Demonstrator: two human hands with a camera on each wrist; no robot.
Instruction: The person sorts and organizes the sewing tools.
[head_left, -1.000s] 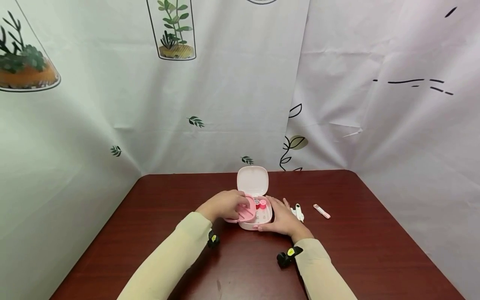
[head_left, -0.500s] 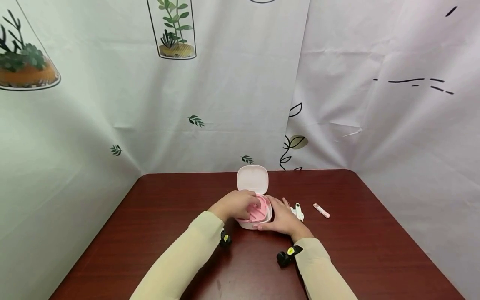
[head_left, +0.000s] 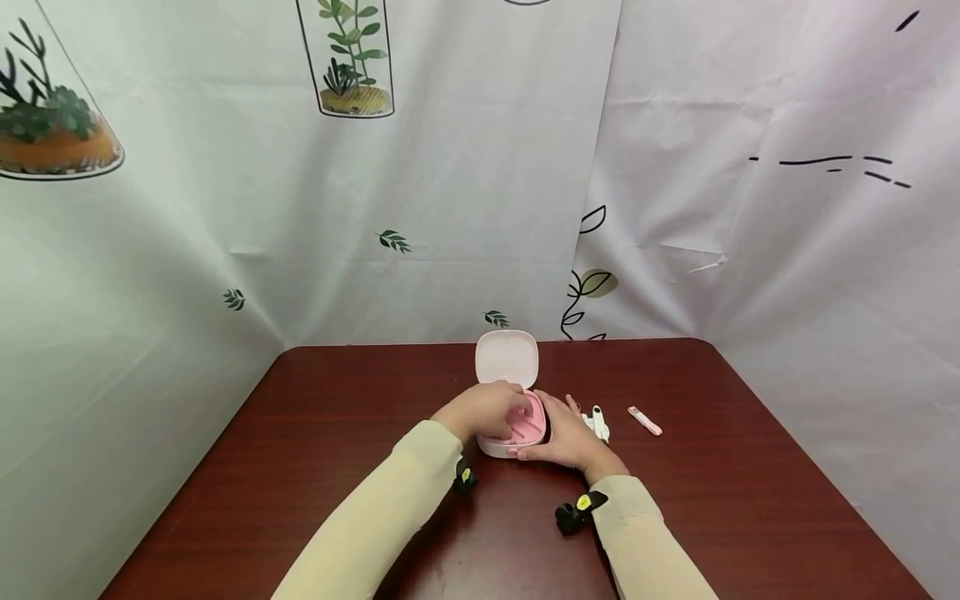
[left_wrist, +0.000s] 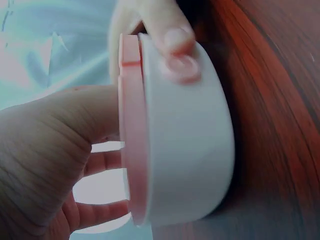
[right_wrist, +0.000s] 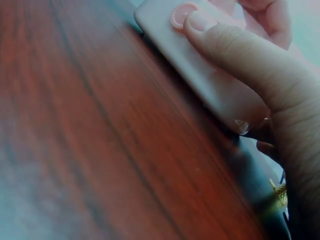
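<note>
A small white sewing box (head_left: 497, 450) stands on the table with its hinged lid (head_left: 507, 358) raised at the back. In its mouth sits a pink tray (head_left: 532, 428), level with the rim in the head view. My left hand (head_left: 489, 410) reaches in from the left, pinching the tray with thumb and fingers; in the left wrist view a pink tray edge (left_wrist: 134, 115) shows just above the white wall. My right hand (head_left: 566, 435) grips the box around its right side, thumb at the round pink button (right_wrist: 180, 15) on the front. The tray hides the box's inside.
Right of the box lies a small white object (head_left: 597, 423), partly behind my right hand. Further right is a slim pink-and-white piece (head_left: 645, 421). The dark red wooden table (head_left: 360, 392) ends at a patterned cloth backdrop (head_left: 450, 167).
My left hand has moved right with the pink tray, from overhanging the box's left side to down in its mouth. The red and pink thread spools are now covered. My right hand stays put.
</note>
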